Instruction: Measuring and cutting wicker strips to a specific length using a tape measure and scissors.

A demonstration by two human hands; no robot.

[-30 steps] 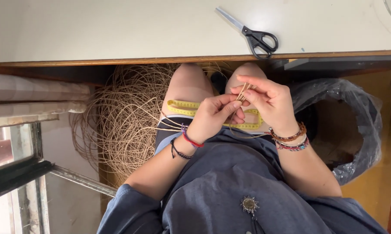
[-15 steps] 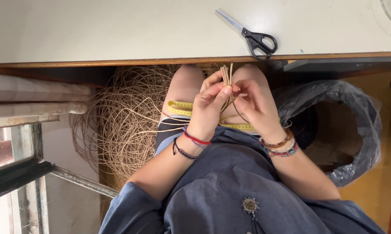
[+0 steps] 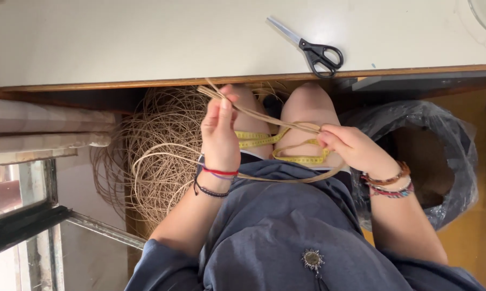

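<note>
A thin tan cane strand (image 3: 264,116) is seen stretched between the two hands above the person's lap, just under the edge of the table. Its upper end is pinched by the left hand (image 3: 219,134), which is raised with the fingers closed about the strand near the table edge; a short tip is left sticking out past the fingertips. From there the strand is run down and to the right to the right hand (image 3: 350,148), where it is gripped between thumb and fingers over the right knee. A further length is looped beneath both wrists, across the grey-blue skirt (image 3: 286,231).

A yellow measuring tape (image 3: 286,153) is laid over the bare knees, curled under the strand and just beside the right hand. Thread and bead bracelets are worn on both wrists, and a small round brooch (image 3: 312,258) is pinned to the skirt.

A large loose coil of the same cane (image 3: 156,151) is piled on the floor to the left of the legs, partly tucked under the table. A bin lined with a black plastic bag (image 3: 431,156) is stood to the right of the legs. On the pale table top (image 3: 119,43) a pair of black-handled scissors (image 3: 310,46) is laid closed, well apart from both hands
</note>
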